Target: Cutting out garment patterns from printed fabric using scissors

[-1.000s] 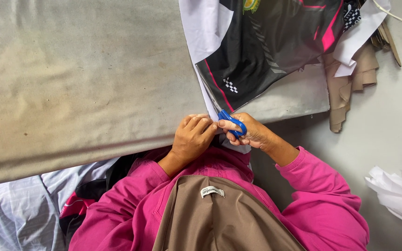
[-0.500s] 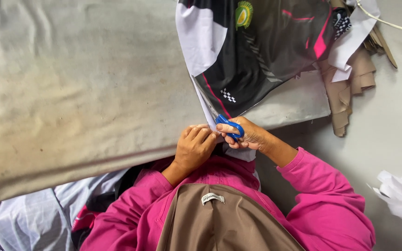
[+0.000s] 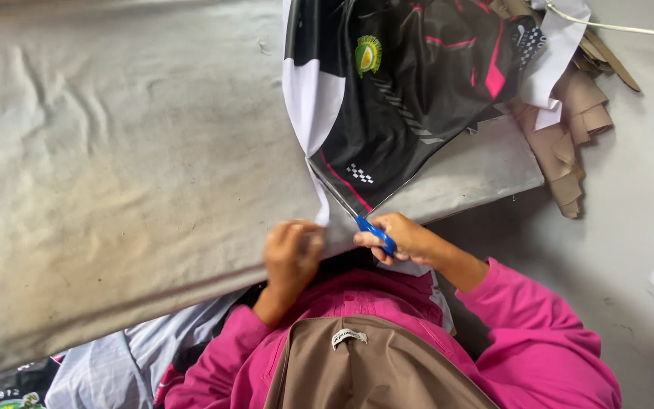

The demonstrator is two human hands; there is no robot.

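Clearly the black printed fabric (image 3: 410,98) is light, soft and slippery; left hand (image 3: 291,254) pinches its white edge (image 3: 319,208) on the tabletop (image 3: 115,167); right hand (image 3: 406,238) clasps blue-handled scissors (image 3: 376,233).

Printed fabric (image 3: 418,98) on table (image 3: 115,167), 12–1 o'clock; scissors (image 3: 375,232) at its near edge; paper scraps (image 3: 577,113) at 2 o'clock off the table's end.
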